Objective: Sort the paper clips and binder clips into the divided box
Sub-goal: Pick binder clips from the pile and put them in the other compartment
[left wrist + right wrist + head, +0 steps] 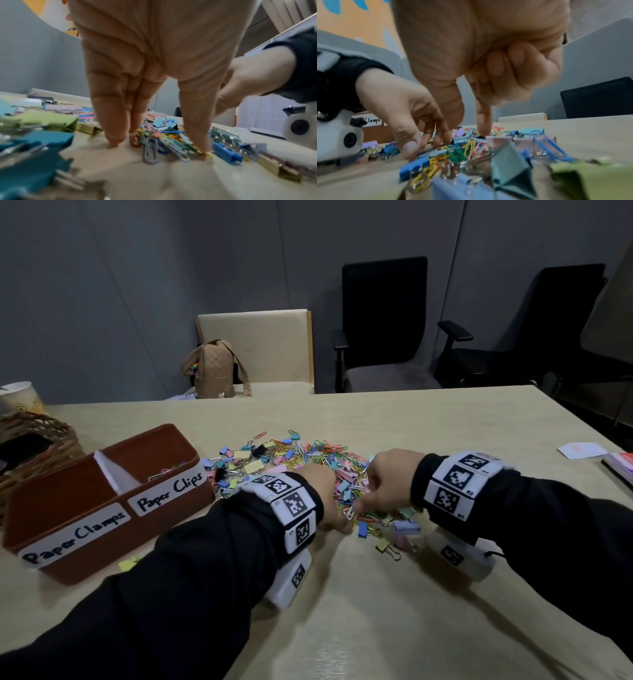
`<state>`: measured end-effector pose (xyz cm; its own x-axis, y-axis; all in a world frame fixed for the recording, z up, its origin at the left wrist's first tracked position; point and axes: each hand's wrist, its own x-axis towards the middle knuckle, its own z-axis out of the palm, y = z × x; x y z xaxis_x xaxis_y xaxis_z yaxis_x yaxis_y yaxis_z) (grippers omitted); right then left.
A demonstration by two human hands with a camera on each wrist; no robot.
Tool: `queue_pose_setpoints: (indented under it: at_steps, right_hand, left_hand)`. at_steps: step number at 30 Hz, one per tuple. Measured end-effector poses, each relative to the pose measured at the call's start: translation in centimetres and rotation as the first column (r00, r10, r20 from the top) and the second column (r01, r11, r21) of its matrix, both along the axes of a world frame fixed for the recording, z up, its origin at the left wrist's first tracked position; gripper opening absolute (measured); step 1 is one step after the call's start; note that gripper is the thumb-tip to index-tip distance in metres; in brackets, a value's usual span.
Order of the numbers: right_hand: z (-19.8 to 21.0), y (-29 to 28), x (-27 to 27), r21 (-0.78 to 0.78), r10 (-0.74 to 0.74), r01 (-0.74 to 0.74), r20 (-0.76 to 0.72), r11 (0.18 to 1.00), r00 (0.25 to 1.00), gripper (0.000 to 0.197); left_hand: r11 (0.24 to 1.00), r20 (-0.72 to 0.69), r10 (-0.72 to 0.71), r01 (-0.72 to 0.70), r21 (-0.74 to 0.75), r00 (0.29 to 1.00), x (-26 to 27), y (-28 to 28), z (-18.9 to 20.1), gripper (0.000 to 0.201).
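The mixed pile (301, 470) of paper clips and binder clips lies at the centre of the tabletop (411, 594). The divided box (102, 501) stands at 9 o'clock from the pile, probably within reach of the left arm; a few paper clips lie in its "Paper Clips" compartment.

The left hand (330, 501) works the pile's 6 o'clock edge. Its grip is open: straight fingers (113, 121) press the tabletop either side of loose paper clips (150, 150), apparently to separate them.

The right hand (387, 484) is mostly curled. Its index finger (483, 121) points down into the binder clips (510, 162); this grip holds nothing visible.
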<state>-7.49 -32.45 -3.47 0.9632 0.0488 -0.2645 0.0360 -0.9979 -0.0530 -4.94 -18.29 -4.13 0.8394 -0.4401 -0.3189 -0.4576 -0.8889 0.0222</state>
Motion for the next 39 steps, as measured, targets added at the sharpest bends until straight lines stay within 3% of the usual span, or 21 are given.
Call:
queue_pose_setpoints:
  at_steps: [3, 10, 16, 22, 24, 27, 31, 34, 39]
  right_hand:
    - [-0.4, 0.9, 0.2, -0.092, 0.011, -0.014, -0.038, 0.996, 0.999, 0.058]
    - [-0.6, 2.6, 0.0, -0.201, 0.092, -0.113, -0.112, 0.973, 0.989, 0.041]
    - [-0.9, 2.1, 0.4, -0.195, 0.035, -0.064, -0.149, 0.979, 0.988, 0.024]
    - [0.3, 0.5, 0.4, -0.032, -0.053, 0.047, -0.208, 0.998, 0.977, 0.033]
    - [0.8, 0.2, 0.6, 0.064, -0.064, 0.079, -0.202, 0.995, 0.977, 0.025]
    - [2.0, 0.2, 0.3, 0.215, -0.090, 0.150, -0.268, 0.965, 0.959, 0.020]
    - [2.5, 0.9, 0.1, 0.472, -0.080, 0.235, -0.325, 0.849, 0.942, 0.029]
    - [2.3, 2.2, 0.5, 0.608, -0.065, 0.261, -0.325, 0.750, 0.944, 0.028]
    - [2.3, 4.8, 2.0, 0.841, -0.074, 0.397, -0.398, 0.368, 0.914, 0.030]
  left_hand:
    - [0.999, 0.025, -0.030, 0.029, 0.030, 0.999, -0.1, -0.8, 0.2, 0.043]
    - [0.994, 0.053, -0.093, 0.090, 0.054, 0.994, 0.6, -1.3, -0.2, 0.014]
    - [0.997, 0.006, -0.037, 0.037, -0.067, 0.999, 1.4, -0.2, -0.4, 0.021]
    - [0.975, -0.066, -0.011, -0.004, -0.223, 0.998, 2.0, 1.7, 0.4, 0.007]
    - [0.960, -0.096, -0.003, -0.024, -0.280, 0.995, 2.1, 2.3, 0.5, 0.004]
    - [0.934, -0.122, 0.025, -0.067, -0.351, 0.992, 2.0, 2.9, 0.6, 0.017]
    - [0.896, -0.107, 0.068, -0.108, -0.431, 0.992, 1.7, 3.8, 1.2, 0.010]
    - [0.887, -0.055, 0.110, -0.123, -0.445, 0.992, 1.9, 5.1, 2.0, 0.018]
    - [0.809, -0.042, 0.209, -0.197, -0.555, 0.977, 2.3, 8.8, 4.1, 0.020]
